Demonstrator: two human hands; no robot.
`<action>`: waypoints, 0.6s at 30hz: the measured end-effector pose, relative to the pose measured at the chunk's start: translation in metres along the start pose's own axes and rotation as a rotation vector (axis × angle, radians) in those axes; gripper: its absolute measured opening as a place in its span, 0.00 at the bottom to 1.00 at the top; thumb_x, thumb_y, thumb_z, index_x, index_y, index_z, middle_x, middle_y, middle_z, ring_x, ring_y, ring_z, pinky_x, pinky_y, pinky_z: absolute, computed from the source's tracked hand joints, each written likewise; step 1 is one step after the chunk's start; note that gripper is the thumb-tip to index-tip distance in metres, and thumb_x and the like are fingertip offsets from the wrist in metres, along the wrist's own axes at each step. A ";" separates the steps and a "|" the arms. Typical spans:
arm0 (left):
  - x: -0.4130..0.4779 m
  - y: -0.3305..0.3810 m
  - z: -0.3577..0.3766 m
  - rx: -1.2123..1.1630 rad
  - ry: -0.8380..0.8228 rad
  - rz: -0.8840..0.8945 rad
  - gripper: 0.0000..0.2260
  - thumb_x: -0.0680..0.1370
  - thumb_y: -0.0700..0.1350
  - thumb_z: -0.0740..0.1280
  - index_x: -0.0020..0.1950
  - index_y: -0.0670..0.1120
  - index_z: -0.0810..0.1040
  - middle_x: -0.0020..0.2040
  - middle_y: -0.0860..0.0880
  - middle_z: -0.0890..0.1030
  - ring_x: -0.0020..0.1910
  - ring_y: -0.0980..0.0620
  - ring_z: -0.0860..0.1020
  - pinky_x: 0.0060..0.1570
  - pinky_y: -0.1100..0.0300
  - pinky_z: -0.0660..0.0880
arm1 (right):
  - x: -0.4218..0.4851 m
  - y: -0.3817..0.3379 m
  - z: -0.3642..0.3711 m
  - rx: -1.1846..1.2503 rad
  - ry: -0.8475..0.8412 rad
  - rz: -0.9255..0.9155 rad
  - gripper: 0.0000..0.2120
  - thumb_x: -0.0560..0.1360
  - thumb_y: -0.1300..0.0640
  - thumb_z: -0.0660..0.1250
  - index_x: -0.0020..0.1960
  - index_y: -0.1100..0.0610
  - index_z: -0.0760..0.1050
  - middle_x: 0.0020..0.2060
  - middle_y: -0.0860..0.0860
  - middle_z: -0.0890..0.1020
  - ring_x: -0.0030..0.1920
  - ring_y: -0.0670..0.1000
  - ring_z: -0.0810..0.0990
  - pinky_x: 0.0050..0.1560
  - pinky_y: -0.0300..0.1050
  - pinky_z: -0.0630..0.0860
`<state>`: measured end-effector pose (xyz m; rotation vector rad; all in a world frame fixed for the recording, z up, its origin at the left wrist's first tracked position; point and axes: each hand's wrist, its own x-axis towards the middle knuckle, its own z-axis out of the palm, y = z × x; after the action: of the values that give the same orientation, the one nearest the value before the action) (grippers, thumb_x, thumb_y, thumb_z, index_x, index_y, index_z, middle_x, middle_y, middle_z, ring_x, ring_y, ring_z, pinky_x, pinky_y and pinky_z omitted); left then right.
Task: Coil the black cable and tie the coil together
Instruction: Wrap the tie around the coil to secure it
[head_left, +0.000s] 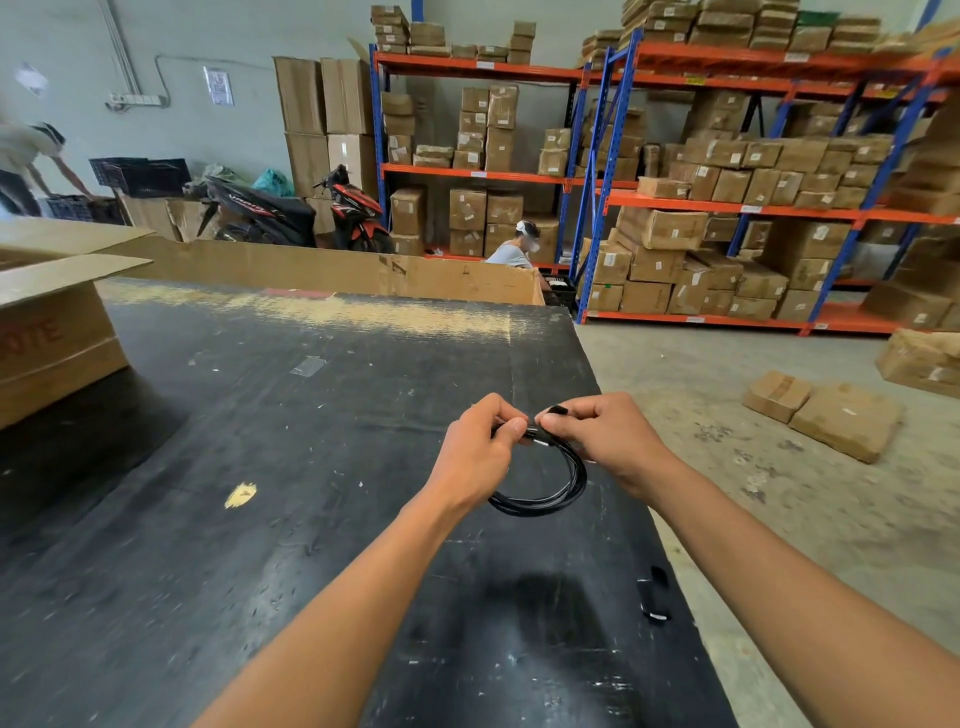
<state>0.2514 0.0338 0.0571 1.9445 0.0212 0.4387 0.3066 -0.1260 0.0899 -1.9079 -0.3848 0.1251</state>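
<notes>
The black cable (545, 500) is wound into a round coil of several loops and hangs just above the black table (260, 467). My left hand (480, 447) pinches the top of the coil from the left. My right hand (602, 436) grips the same bunched spot from the right, with a short black strap end (558, 410) sticking up over its fingers. The top of the coil is hidden between my fingers.
A small black item (655, 595) lies near the table's right edge, close to me. An open cardboard box (57, 332) stands on the table at the left. Loose boxes (826, 415) lie on the concrete floor to the right. Shelving with cartons fills the back.
</notes>
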 end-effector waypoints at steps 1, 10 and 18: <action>0.000 0.002 0.001 -0.013 -0.005 -0.043 0.05 0.81 0.45 0.63 0.46 0.50 0.76 0.42 0.53 0.85 0.44 0.52 0.81 0.45 0.60 0.75 | -0.001 0.001 0.001 -0.067 0.032 -0.059 0.04 0.73 0.60 0.74 0.45 0.55 0.87 0.40 0.49 0.88 0.43 0.48 0.85 0.50 0.46 0.79; 0.006 0.020 0.000 -0.345 -0.155 -0.425 0.11 0.81 0.41 0.57 0.49 0.43 0.80 0.33 0.49 0.83 0.25 0.55 0.59 0.21 0.66 0.57 | -0.009 0.007 0.011 -0.135 0.165 -0.285 0.06 0.73 0.63 0.73 0.45 0.55 0.87 0.41 0.48 0.88 0.44 0.45 0.86 0.51 0.45 0.81; 0.007 0.013 0.002 -0.132 -0.039 -0.278 0.12 0.80 0.42 0.61 0.40 0.50 0.81 0.33 0.54 0.84 0.19 0.62 0.65 0.24 0.63 0.62 | -0.004 0.000 0.007 -0.136 0.137 -0.202 0.03 0.70 0.59 0.76 0.43 0.55 0.87 0.37 0.48 0.87 0.41 0.47 0.86 0.49 0.50 0.82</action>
<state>0.2559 0.0285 0.0699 1.7864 0.2292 0.2113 0.3009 -0.1215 0.0869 -1.9855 -0.5009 -0.1685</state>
